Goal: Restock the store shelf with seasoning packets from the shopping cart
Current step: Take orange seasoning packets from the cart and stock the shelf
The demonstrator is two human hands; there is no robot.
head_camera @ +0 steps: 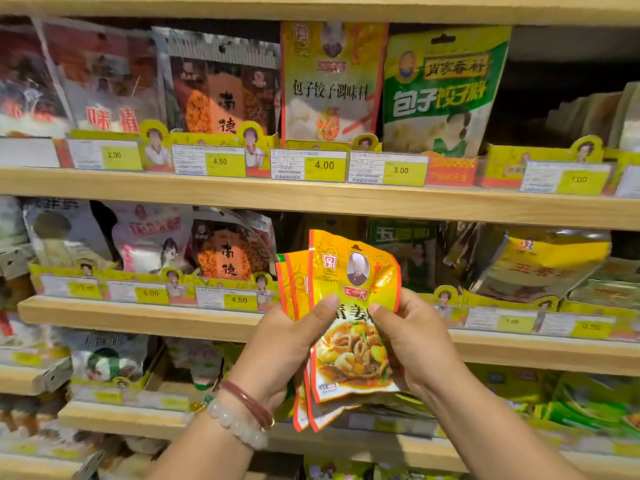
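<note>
Nearest the camera, the left hand (287, 348) and the right hand (412, 344) together hold a small fanned stack of yellow seasoning packets (353, 327) in front of the store shelf (145, 315), level with the front edge of its middle board. The left thumb presses across the front packet's face with the fingers curled behind the stack; the right thumb pinches the front packet's right edge, seemingly to peel it off the rest. The packets look light, thin and floppy, their glossy film crinkled and probably slick, so they are likely to slide over one another; a pinch at a sealed edge or corner should hold better than a flat grip on the face. How many packets are in the stack cannot be told, since only their left edges show. Farther back, the gap behind the packets is hidden by them. The shopping cart is out of view, and the price tags (323, 165) farther along blur towards the shelf ends.
</note>
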